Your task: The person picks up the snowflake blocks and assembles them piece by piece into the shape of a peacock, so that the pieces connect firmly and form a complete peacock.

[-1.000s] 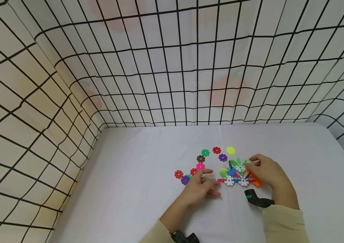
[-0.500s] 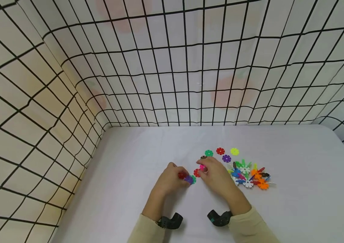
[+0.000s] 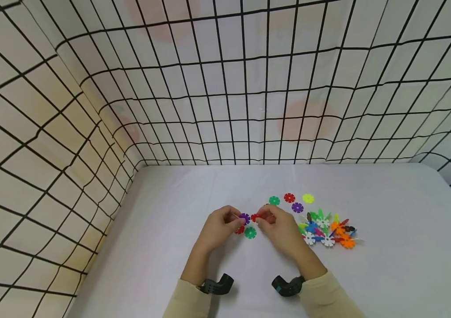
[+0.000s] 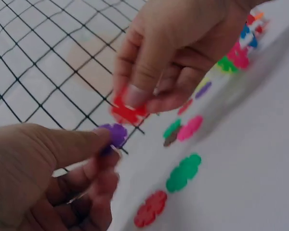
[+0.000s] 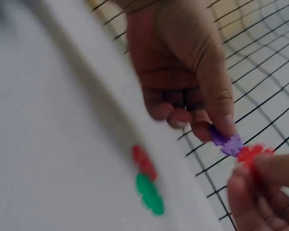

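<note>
- Head view: the left hand (image 3: 215, 230) pinches a purple disc (image 3: 245, 218) between thumb and fingers; the right hand (image 3: 282, 229) pinches a red disc (image 3: 255, 217), both held near the middle of the table (image 3: 177, 194).
- A loose green disc (image 3: 250, 232) and a second red disc (image 3: 239, 230) lie just below the hands.
- Toward the far edge lie more discs, including a yellow disc (image 3: 308, 198); a heap of joined pieces (image 3: 327, 240) sits right of the right hand.
- A black wire grid (image 3: 267, 58) rises behind the far edge and along both side edges; white tabletop stretches from the left hand to the left edge.
- Left wrist view: a pink disc (image 4: 190, 128) and a brown disc (image 4: 171, 139) lie beyond the loose pair.
- Right wrist view, blurred: the held discs nearly meet; whether they touch, I cannot tell.
</note>
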A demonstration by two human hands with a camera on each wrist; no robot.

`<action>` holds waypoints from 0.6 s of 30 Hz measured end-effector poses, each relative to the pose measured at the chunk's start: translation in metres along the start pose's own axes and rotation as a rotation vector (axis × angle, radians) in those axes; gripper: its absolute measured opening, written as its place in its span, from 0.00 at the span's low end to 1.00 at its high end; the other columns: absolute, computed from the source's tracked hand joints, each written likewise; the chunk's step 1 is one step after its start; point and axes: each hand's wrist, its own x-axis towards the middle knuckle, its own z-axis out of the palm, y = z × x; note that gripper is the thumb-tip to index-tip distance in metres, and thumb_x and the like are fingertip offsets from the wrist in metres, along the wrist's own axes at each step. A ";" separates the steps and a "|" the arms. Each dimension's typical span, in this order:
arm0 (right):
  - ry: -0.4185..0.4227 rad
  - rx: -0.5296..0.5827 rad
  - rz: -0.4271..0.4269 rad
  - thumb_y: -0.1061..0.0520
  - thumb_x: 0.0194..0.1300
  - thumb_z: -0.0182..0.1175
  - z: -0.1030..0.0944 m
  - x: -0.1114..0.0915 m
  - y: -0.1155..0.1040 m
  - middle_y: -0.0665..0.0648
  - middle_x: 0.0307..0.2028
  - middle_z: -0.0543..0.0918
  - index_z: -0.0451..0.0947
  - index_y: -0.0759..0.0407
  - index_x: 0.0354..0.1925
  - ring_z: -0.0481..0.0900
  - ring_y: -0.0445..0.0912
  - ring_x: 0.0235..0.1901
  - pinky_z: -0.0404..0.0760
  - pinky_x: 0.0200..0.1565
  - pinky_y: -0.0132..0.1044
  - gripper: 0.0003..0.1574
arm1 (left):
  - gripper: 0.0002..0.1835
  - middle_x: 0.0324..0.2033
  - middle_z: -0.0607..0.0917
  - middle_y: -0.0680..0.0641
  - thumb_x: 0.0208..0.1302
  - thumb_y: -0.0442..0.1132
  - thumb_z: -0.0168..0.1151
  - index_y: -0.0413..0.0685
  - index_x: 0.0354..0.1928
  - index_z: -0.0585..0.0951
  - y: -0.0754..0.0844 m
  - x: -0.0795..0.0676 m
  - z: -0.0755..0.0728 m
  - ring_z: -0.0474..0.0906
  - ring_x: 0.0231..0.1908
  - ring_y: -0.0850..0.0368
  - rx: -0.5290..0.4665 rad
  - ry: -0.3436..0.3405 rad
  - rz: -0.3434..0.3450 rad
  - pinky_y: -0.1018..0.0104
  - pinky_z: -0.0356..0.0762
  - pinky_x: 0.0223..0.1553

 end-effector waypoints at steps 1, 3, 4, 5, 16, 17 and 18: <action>0.005 0.091 -0.017 0.56 0.69 0.67 -0.002 -0.001 -0.003 0.54 0.42 0.85 0.81 0.51 0.47 0.85 0.45 0.39 0.86 0.43 0.31 0.09 | 0.09 0.31 0.86 0.51 0.68 0.45 0.68 0.49 0.43 0.84 0.003 0.000 0.000 0.79 0.28 0.59 -0.075 0.003 0.006 0.69 0.79 0.31; 0.015 0.239 -0.049 0.56 0.70 0.66 -0.007 -0.002 -0.008 0.56 0.43 0.85 0.81 0.53 0.49 0.87 0.45 0.41 0.87 0.45 0.30 0.10 | 0.12 0.31 0.87 0.49 0.70 0.45 0.67 0.44 0.45 0.84 0.010 -0.002 0.000 0.79 0.27 0.58 -0.236 -0.006 0.013 0.68 0.81 0.32; 0.022 0.299 -0.072 0.57 0.70 0.66 -0.009 -0.003 -0.010 0.58 0.44 0.84 0.81 0.55 0.49 0.88 0.46 0.42 0.87 0.46 0.30 0.11 | 0.13 0.30 0.87 0.49 0.70 0.45 0.66 0.42 0.45 0.83 0.013 -0.002 0.000 0.80 0.27 0.58 -0.316 -0.015 0.006 0.68 0.83 0.33; 0.032 0.347 -0.097 0.57 0.69 0.66 -0.010 -0.005 -0.012 0.60 0.44 0.84 0.81 0.57 0.49 0.89 0.45 0.42 0.87 0.46 0.30 0.11 | 0.14 0.30 0.87 0.49 0.71 0.45 0.66 0.40 0.45 0.83 0.017 -0.003 0.000 0.80 0.27 0.58 -0.395 -0.020 -0.004 0.68 0.84 0.34; 0.134 0.412 -0.367 0.66 0.67 0.66 -0.018 -0.015 -0.024 0.62 0.39 0.84 0.81 0.63 0.43 0.88 0.37 0.39 0.86 0.45 0.29 0.07 | 0.05 0.25 0.87 0.56 0.72 0.36 0.61 0.48 0.36 0.77 0.052 -0.020 -0.001 0.79 0.21 0.66 -0.730 -0.070 -0.057 0.76 0.81 0.30; 0.137 0.412 -0.406 0.68 0.66 0.65 -0.018 -0.015 -0.024 0.62 0.38 0.84 0.81 0.64 0.43 0.88 0.37 0.39 0.87 0.45 0.29 0.07 | 0.06 0.25 0.87 0.55 0.72 0.35 0.61 0.48 0.35 0.77 0.054 -0.021 -0.002 0.79 0.20 0.67 -0.735 -0.078 -0.055 0.76 0.82 0.29; 0.138 0.413 -0.444 0.71 0.65 0.65 -0.018 -0.015 -0.025 0.62 0.37 0.83 0.82 0.64 0.42 0.88 0.37 0.38 0.87 0.44 0.29 0.08 | 0.06 0.24 0.88 0.55 0.72 0.34 0.62 0.48 0.34 0.77 0.055 -0.022 -0.003 0.78 0.20 0.67 -0.736 -0.085 -0.050 0.76 0.82 0.29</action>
